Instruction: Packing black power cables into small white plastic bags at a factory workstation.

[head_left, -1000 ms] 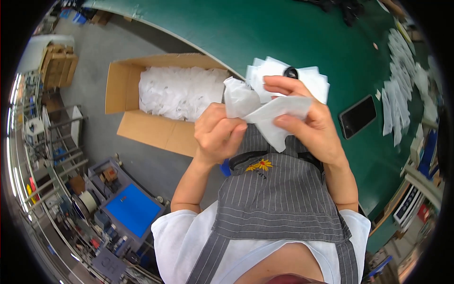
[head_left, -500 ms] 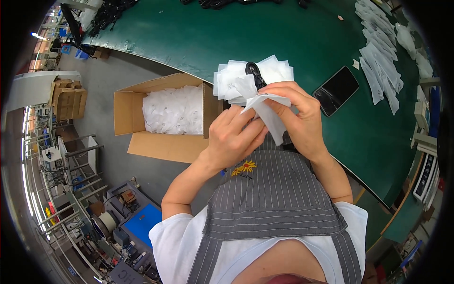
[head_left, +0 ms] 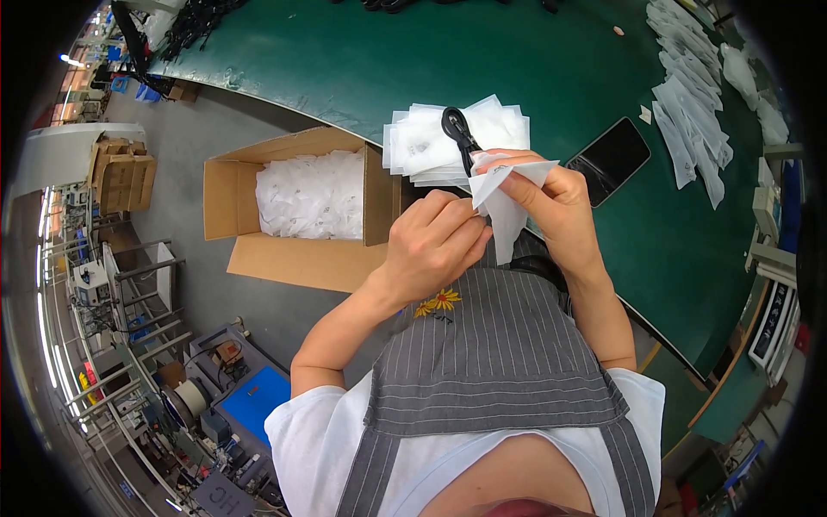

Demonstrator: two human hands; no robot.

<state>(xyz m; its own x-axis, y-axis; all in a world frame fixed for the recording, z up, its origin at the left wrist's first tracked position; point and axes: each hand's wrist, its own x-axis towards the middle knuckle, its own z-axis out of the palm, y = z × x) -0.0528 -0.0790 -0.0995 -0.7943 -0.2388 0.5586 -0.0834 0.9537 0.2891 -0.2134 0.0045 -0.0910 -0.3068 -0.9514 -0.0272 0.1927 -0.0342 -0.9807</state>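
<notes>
My right hand (head_left: 551, 194) grips a crumpled, frosted white plastic bag (head_left: 508, 233), the thumb pressed on a folded flap. A coiled black cable (head_left: 459, 133) rises from beside the right fingers, over a stack of flat frosted bags (head_left: 418, 146); whether the hand also holds the cable is hidden. My left hand (head_left: 435, 241) is closed beside the bag's left edge, fingers curled and fingertips turned away, so what they pinch cannot be seen.
An open cardboard box (head_left: 375, 202) with filled white bags stands left of the table. On the green table (head_left: 319, 60) lie a black phone (head_left: 613, 159) and a row of white bags (head_left: 685, 112) at the right. More black cables (head_left: 202, 30) lie at the far left.
My left hand has drawn slightly away from the bag in my right hand. The bag's upper part, upright before, has folded down, baring more of the black cable.
</notes>
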